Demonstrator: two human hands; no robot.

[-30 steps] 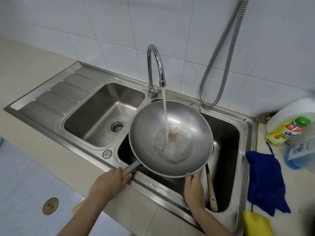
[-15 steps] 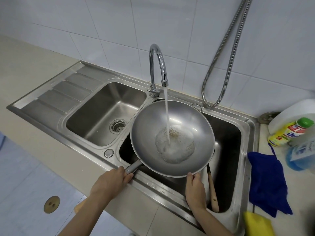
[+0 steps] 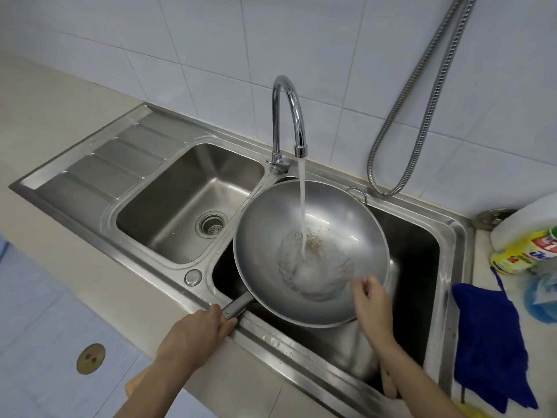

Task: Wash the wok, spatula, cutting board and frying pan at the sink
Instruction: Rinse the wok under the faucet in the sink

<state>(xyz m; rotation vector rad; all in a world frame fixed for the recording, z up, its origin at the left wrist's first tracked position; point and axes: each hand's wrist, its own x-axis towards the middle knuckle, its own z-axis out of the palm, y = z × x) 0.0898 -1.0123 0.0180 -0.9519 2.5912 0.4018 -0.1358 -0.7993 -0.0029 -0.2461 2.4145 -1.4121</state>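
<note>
soft, even, cool light, no hard shadows. glare streaks the faucet (image 3: 289, 116) and wok (image 3: 310, 251) wall. right hand (image 3: 372, 306) motion-blurred. wide-angle bending curves the counter (image 3: 60, 110) edges.

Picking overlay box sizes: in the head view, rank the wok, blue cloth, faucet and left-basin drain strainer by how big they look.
1. wok, largest by far.
2. blue cloth, though wide-angle stretch at the edge may inflate it.
3. faucet, tall but thin.
4. drain strainer, smallest.
</note>
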